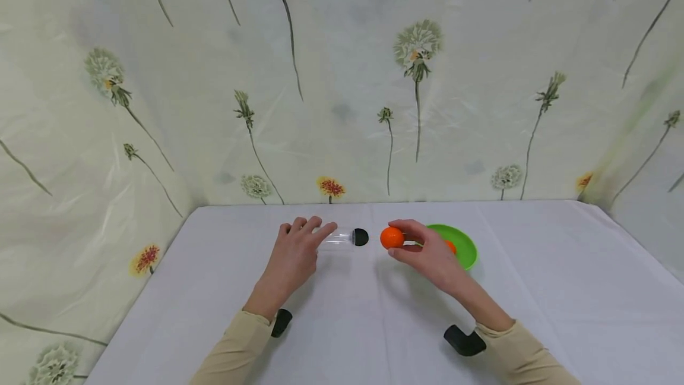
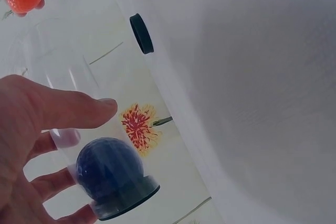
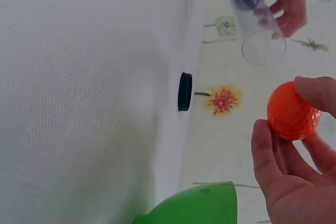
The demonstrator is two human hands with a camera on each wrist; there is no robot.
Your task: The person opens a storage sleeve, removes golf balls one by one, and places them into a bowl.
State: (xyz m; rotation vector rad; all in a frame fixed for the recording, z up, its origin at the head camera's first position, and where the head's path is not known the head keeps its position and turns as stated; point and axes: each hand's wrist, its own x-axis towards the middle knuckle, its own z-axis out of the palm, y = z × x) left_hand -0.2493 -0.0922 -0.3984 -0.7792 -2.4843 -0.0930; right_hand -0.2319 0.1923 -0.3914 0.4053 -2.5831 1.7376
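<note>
My left hand grips a clear plastic tube, which lies tilted with its open end toward the right. At the tube's other end, a dark cap closes it, and a dark blue ball rests inside against that cap. An orange golf ball is pinched between the thumb and fingers of my right hand, a short distance right of the tube's open mouth. Between the two hands, a loose black cap stands on the table.
Behind my right hand sits a green bowl with another orange ball in it, partly hidden by the hand. White cloth covers the table. A flower-patterned curtain hangs along the back and sides.
</note>
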